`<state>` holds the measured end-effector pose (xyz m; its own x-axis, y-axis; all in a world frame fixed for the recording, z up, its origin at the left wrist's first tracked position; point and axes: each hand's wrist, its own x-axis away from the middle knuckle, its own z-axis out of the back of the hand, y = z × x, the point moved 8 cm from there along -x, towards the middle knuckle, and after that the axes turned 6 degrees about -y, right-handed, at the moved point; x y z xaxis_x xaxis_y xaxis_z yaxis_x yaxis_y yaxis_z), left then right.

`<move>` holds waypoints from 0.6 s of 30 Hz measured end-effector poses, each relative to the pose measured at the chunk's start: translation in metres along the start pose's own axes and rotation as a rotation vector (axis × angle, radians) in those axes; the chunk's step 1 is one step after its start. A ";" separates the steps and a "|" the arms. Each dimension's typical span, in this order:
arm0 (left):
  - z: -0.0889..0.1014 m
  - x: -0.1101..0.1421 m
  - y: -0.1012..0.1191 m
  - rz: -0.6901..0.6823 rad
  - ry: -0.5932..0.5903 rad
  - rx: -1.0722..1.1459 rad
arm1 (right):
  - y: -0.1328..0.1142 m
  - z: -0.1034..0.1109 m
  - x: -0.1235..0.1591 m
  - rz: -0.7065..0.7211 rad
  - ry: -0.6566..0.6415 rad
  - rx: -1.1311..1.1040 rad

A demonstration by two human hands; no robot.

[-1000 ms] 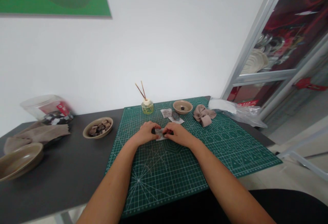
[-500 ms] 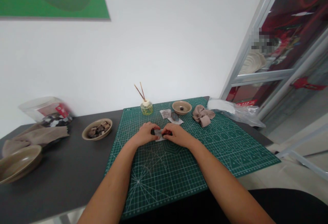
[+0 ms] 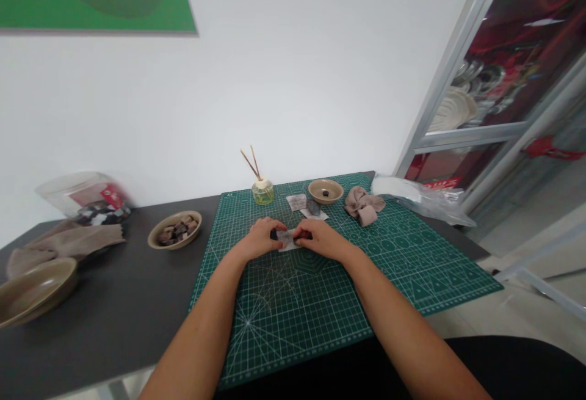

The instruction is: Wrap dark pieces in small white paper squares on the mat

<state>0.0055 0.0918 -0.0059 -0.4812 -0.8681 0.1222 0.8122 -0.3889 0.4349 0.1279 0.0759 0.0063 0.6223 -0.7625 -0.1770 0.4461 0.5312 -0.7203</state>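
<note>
My left hand (image 3: 262,239) rests on the cutting mat, thumb and fingers pinning the left end of a small pale sheet smudged grey (image 3: 287,239), which looks like sandpaper. At the sheet's right end my right hand (image 3: 324,239) has its fingertips pinched on a small dark piece, mostly hidden by the fingers, pressed against the sheet. Just beyond my hands lie another smudged sheet (image 3: 297,202) and a dark grey flat stone-like object (image 3: 314,206) on a third sheet. A shallow beige bowl (image 3: 315,195) behind them holds one small dark block (image 3: 325,193).
The green cutting mat (image 3: 293,327) covers the right of the dark table (image 3: 128,302). A reed diffuser (image 3: 262,192), crumpled brown cloth (image 3: 361,204) and plastic bag (image 3: 421,198) stand around it. Leftward are a bowl (image 3: 158,242) of brown blocks, a larger bowl (image 3: 41,287), cloth and a clear jar (image 3: 68,192).
My right hand has shifted slightly to the right along the sheet, baring more of it. My left hand stays in place.
</note>
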 end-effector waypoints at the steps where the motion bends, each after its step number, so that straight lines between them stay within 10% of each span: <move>1: 0.000 0.000 0.000 0.001 -0.004 0.002 | 0.002 0.001 0.000 -0.019 0.008 -0.008; 18: 0.000 -0.002 -0.002 0.004 0.011 0.004 | -0.007 -0.001 -0.001 0.040 -0.009 0.092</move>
<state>0.0051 0.0938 -0.0068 -0.4739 -0.8732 0.1139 0.8127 -0.3839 0.4384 0.1233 0.0726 0.0105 0.6461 -0.7372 -0.1979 0.4781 0.5930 -0.6479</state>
